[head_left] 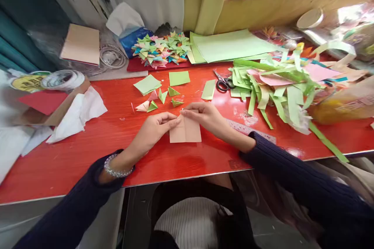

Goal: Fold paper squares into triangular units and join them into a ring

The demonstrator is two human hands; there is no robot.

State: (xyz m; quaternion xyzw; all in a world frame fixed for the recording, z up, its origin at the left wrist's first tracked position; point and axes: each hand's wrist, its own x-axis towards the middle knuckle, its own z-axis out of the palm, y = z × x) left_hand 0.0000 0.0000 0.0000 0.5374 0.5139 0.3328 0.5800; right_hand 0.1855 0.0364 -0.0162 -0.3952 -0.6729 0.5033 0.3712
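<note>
Both hands are on a pale pink square of paper (186, 132) with a crease down its middle, close above the red table. My left hand (157, 128) pinches its left side between thumb and fingers. At the upper edge, my right hand (204, 116) grips the paper with fingers closed, and its top part is hidden under them. Just beyond lie several small folded pieces, among them a green one (163, 95) and a pink one (143, 106). Two stacks of square paper, a light green one (147, 85) and a brighter green one (179, 78), sit behind these.
Scissors (223, 83) lie beside a green paper strip (208, 90). A heap of paper scraps (271, 85) covers the right side. Behind are folded paper stars (163, 48) and large green sheets (233, 46). A clear ruler (251, 130) lies under my right forearm. Tape rolls (62, 79) stand left.
</note>
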